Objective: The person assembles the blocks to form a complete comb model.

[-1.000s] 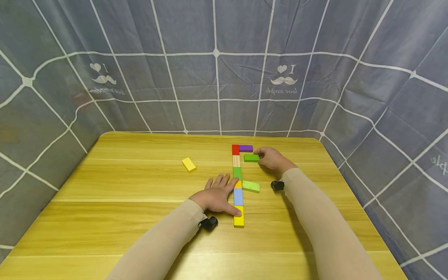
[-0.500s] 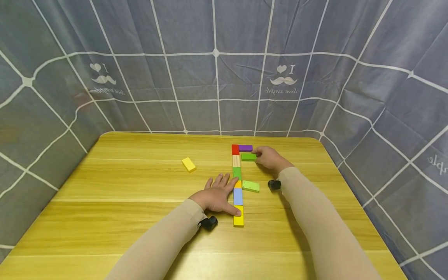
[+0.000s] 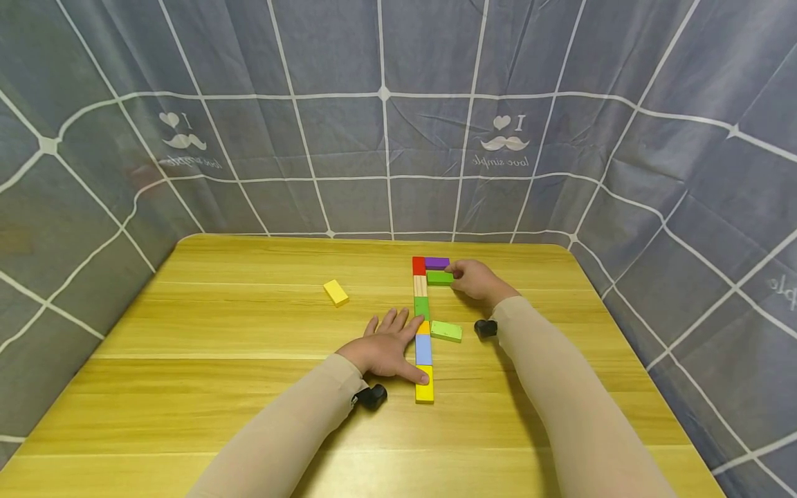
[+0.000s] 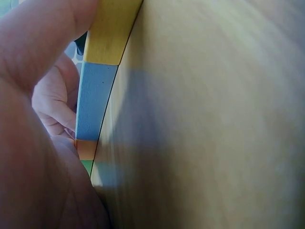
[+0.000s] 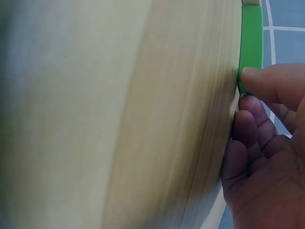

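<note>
A column of flat wooden blocks runs away across the table: yellow (image 3: 425, 394), blue (image 3: 423, 350), orange (image 3: 424, 328), green (image 3: 421, 306), plain wood (image 3: 420, 286) and red (image 3: 418, 265). My left hand (image 3: 382, 351) lies spread along its left side, thumb on the yellow block and index fingertip near the orange and green ones. With thumb and fingers, my right hand (image 3: 478, 282) pinches the right end of a darker green block (image 3: 439, 278). That block lies crosswise, its left end at the plain wood block, just in front of a purple block (image 3: 437, 263) beside the red one.
A light green block (image 3: 446, 331) lies slightly askew to the right of the column, near the orange block. Off to the left sits a loose yellow block (image 3: 336, 293). Grey checked curtain (image 3: 349, 138) hangs behind the wooden table (image 3: 249, 332) and along its sides.
My right hand has slid the darker green block leftward and slightly away, up to the column. The left hand has stayed in place.
</note>
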`<state>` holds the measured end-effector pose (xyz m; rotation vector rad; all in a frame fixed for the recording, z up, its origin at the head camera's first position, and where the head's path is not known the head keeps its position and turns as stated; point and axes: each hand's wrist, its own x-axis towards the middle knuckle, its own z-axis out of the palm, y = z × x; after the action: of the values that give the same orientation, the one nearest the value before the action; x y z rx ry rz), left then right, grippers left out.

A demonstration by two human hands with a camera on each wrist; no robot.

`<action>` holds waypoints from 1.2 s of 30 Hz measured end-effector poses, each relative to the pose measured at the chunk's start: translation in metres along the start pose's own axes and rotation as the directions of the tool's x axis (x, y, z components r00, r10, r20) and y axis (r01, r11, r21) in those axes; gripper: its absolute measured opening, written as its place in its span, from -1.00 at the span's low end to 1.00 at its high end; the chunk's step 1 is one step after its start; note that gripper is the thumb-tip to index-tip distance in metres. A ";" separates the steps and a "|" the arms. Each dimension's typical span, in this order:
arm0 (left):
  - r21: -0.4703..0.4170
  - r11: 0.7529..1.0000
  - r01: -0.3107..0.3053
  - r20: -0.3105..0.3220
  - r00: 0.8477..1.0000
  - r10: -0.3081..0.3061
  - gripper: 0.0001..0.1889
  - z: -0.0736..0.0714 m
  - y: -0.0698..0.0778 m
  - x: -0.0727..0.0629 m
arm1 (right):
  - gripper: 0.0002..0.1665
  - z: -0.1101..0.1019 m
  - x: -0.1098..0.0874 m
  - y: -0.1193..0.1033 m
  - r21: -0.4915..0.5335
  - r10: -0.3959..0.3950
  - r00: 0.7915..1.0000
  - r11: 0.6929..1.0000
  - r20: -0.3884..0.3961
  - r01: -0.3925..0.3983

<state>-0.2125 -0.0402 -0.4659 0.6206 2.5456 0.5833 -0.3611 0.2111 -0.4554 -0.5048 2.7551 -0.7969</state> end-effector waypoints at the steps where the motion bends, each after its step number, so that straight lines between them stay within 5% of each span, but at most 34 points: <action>1: 0.002 1.000 0.002 0.003 1.000 -0.002 0.29 0.001 -0.001 0.001 | -0.49 0.000 0.000 0.000 0.002 0.000 1.000 1.000 0.000 0.000; 36: 0.018 1.000 0.008 -0.010 1.000 -0.007 0.32 0.010 -0.009 0.008 | -0.47 0.004 -0.001 -0.002 0.008 0.003 1.000 1.000 -0.004 -0.003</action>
<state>-0.2169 -0.0402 -0.4809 0.6157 2.5646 0.5627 -0.3585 0.2082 -0.4572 -0.4984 2.7544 -0.8088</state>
